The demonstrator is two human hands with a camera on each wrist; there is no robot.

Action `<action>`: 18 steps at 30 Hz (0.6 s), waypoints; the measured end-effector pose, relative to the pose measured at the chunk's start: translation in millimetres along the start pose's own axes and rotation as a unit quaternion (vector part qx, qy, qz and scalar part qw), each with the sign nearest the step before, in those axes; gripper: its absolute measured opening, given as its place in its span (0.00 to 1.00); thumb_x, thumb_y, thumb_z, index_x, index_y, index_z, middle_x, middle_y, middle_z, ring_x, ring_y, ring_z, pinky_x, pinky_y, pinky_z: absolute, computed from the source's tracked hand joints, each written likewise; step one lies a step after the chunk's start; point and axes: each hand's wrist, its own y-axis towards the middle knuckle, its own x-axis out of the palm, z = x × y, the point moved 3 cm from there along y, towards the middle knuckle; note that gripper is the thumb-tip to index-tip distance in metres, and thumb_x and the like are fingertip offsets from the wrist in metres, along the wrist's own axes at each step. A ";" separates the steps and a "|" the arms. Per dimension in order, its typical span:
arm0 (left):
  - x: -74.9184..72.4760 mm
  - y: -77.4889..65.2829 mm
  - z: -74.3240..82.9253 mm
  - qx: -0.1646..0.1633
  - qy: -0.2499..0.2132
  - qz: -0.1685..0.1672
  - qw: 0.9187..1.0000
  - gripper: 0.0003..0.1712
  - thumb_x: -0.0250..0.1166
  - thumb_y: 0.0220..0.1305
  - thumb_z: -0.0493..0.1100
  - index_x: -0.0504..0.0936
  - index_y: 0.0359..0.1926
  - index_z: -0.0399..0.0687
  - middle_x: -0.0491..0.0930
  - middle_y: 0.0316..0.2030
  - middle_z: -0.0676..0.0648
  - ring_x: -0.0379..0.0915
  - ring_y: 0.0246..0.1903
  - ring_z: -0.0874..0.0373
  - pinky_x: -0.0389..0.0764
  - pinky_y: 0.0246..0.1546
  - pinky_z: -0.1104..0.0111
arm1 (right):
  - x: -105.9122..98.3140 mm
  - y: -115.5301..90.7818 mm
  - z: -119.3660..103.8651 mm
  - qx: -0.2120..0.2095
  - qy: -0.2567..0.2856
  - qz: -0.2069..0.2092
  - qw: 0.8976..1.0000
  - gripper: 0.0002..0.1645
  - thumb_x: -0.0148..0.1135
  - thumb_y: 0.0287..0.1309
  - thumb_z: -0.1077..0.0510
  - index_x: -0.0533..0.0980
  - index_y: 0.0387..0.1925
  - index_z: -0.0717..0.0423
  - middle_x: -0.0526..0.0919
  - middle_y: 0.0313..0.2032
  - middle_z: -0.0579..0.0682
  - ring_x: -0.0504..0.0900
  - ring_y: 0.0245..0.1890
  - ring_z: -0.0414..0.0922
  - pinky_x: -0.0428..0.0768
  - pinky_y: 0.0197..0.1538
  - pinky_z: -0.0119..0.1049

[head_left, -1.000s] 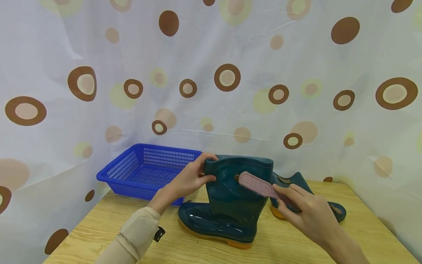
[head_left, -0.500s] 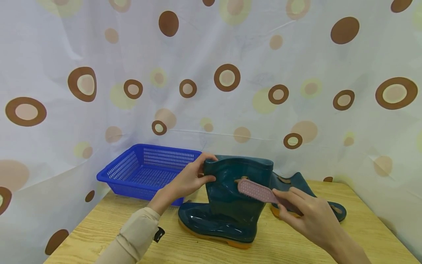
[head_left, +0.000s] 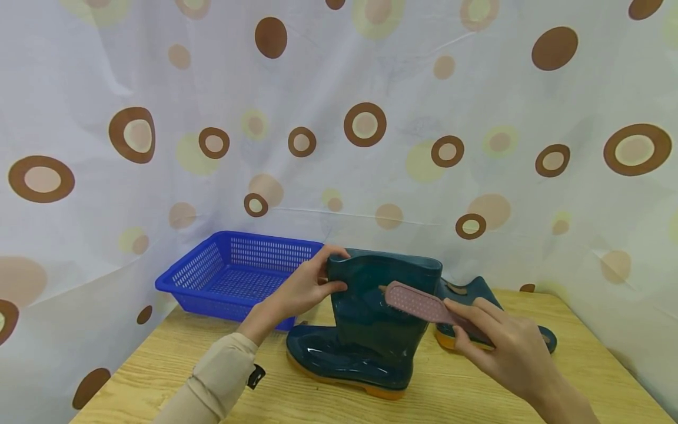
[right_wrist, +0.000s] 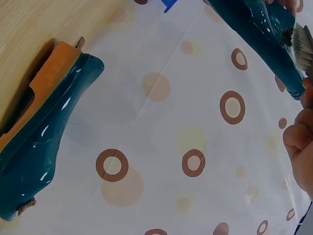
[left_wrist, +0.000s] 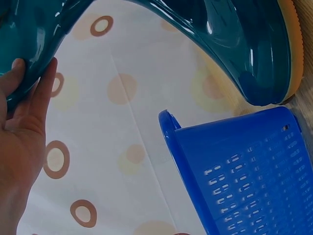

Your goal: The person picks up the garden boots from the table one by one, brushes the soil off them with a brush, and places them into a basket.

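A dark teal rain boot (head_left: 371, 347) with an orange sole stands on the table, toe to the left. My left hand (head_left: 296, 288) grips the front edge of its shaft near the top, thumb on the near side; the left wrist view shows the hand (left_wrist: 24, 122) on the boot rim. My right hand (head_left: 508, 344) holds a pink scrub brush (head_left: 418, 303) by its handle. In the right wrist view the pale bristles of the brush (right_wrist: 301, 49) lie against the shaft at a dark dirt spot (right_wrist: 287, 37). A little brown dirt (head_left: 382, 288) shows beside the brush head.
A blue perforated plastic basket (head_left: 243, 277) stands at the back left, behind the boot's toe. A second teal boot (head_left: 474, 291) with brown smears is behind my right hand; the right wrist view shows this boot (right_wrist: 54, 122) too. A dotted sheet (head_left: 339, 118) hangs around the wooden table (head_left: 265, 394).
The brush head has swept down, then back up and slightly right over the dirt on the shaft. The boot's top edge has shifted a little right; my left hand keeps its grip.
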 end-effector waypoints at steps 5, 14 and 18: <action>-0.4 -0.1 0.4 0.002 -0.001 0.000 1.000 0.29 0.63 0.66 0.31 0.63 0.63 0.51 0.77 0.54 0.37 0.84 0.48 0.46 0.86 0.46 0.61 | -3.7 8.6 -2.3 -0.007 0.000 0.052 0.999 0.31 0.47 0.72 0.40 0.84 0.46 0.60 0.70 0.24 0.39 0.53 0.18 0.21 0.51 0.20 0.13; -0.6 -0.7 2.9 0.006 -0.001 -0.003 1.000 0.28 0.63 0.66 0.32 0.63 0.62 0.51 0.77 0.54 0.37 0.84 0.48 0.46 0.86 0.45 0.62 | -1.7 8.9 0.7 0.023 0.000 0.005 1.000 0.20 0.57 0.67 0.48 0.83 0.51 0.55 0.70 0.25 0.37 0.55 0.19 0.23 0.54 0.20 0.14; -0.7 -1.6 3.7 0.006 -0.002 -0.002 1.000 0.28 0.62 0.67 0.32 0.63 0.63 0.50 0.76 0.54 0.36 0.84 0.48 0.46 0.86 0.46 0.62 | 2.7 4.5 0.3 0.032 0.009 -0.023 0.999 0.20 0.64 0.60 0.56 0.82 0.54 0.53 0.71 0.27 0.35 0.56 0.18 0.23 0.57 0.20 0.13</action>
